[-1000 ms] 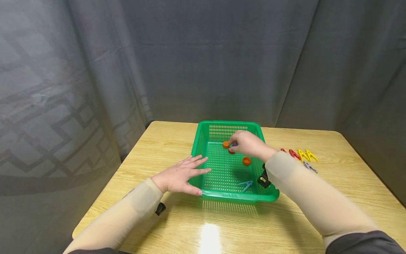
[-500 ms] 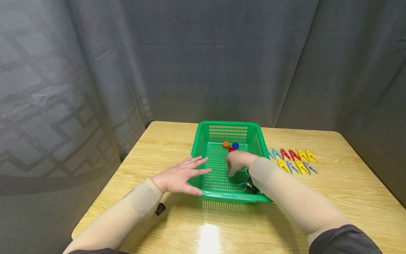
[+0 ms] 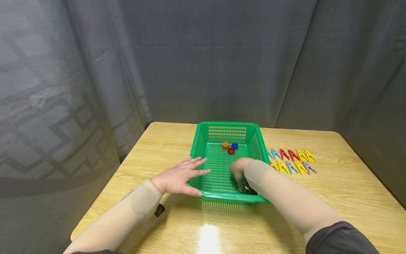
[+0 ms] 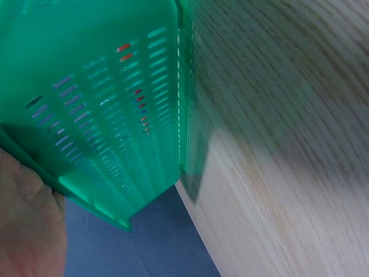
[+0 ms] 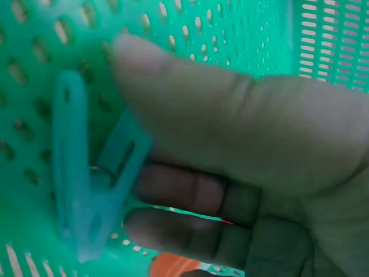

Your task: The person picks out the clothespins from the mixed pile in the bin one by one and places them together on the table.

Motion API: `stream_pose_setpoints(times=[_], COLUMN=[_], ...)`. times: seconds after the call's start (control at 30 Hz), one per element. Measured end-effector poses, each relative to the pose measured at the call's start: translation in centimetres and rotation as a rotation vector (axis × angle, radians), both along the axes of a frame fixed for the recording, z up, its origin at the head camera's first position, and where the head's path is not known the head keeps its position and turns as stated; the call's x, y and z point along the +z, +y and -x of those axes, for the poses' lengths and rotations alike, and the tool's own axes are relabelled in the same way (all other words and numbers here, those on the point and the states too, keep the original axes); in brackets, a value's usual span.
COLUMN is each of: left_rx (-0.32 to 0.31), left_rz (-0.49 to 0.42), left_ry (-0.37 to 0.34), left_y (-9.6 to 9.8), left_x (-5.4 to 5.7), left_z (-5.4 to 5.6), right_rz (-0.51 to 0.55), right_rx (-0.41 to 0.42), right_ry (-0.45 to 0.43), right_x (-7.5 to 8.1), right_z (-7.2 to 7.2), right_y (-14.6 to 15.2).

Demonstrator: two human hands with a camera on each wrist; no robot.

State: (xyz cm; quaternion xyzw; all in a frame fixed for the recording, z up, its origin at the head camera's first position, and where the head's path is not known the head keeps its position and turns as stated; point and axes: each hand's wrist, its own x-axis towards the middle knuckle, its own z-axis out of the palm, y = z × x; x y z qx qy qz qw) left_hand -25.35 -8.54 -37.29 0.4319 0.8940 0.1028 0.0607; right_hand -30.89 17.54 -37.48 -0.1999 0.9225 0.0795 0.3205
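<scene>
Inside the green basket (image 3: pixel 222 198), my right hand (image 3: pixel 241 173) reaches down near the front right corner. In the right wrist view, a light blue clothespin (image 5: pixel 72 156) is right at its fingers, one leg running behind the thumb (image 5: pixel 173 75) with the fingertips beside it; I cannot tell whether they pinch it. The head view hides this clothespin behind the hand. My left hand (image 3: pixel 182 176) rests on the basket's left rim, fingers spread. Toward the back of the basket floor lie an orange bottle cap (image 3: pixel 225 145), a blue cap (image 3: pixel 234 145) and a red cap (image 3: pixel 231 151).
Right of the basket, several clothespins (image 3: pixel 293 155) in blue, red, yellow and grey lie in two rows on the wooden table (image 3: pixel 342 183). Grey curtains (image 3: pixel 215 70) hang behind and at the sides. Another orange cap (image 5: pixel 173 264) shows below my right fingers.
My right hand has left the caps at the back and moved toward the front of the basket, down to the blue clothespin. The left hand has stayed on the rim.
</scene>
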Motion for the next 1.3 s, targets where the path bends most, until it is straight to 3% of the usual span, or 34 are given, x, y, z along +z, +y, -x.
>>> stream_pose_setpoints(times=[0.13, 0.33, 0.43, 0.57, 0.7, 0.8, 0.93, 1.1, 1.3], left_rx=[0.002, -0.003, -0.008, -0.006, -0.008, -0.007, -0.002, -0.003, 0.0], left_rz=[-0.005, -0.011, -0.012, -0.007, -0.008, -0.012, -0.01, -0.016, -0.022], left_ry=[-0.005, -0.005, 0.0, 0.002, 0.006, 0.009, 0.005, -0.004, -0.012], left_y=[0.01, 0.09, 0.11, 0.09, 0.04, -0.01, -0.07, -0.05, -0.04], left_x=[-0.08, -0.08, -0.01, -0.03, -0.08, -0.11, -0.17, -0.11, -0.02], left_z=[-0.06, -0.02, 0.01, 0.06, 0.07, 0.07, 0.08, 0.03, -0.01], right_rz=[-0.002, 0.358, 0.437, 0.382, 0.218, 0.169, 0.251, 0.329, 0.194], right_rx=[0.119, 0.188, 0.218, 0.17, 0.0, -0.065, -0.018, -0.001, -0.079], right_ry=[0.044, 0.096, 0.089, 0.117, 0.191, 0.157, 0.074, 0.074, 0.054], right_x=[0.02, -0.14, -0.06, -0.1, -0.51, -0.83, -0.84, -0.46, -0.36], right_z=[0.14, 0.54, 0.56, 0.68, 0.86, 0.86, 0.63, 0.48, 0.66], right_y=[0.05, -0.07, -0.17, -0.14, 0.07, 0.07, -0.15, -0.27, 0.15])
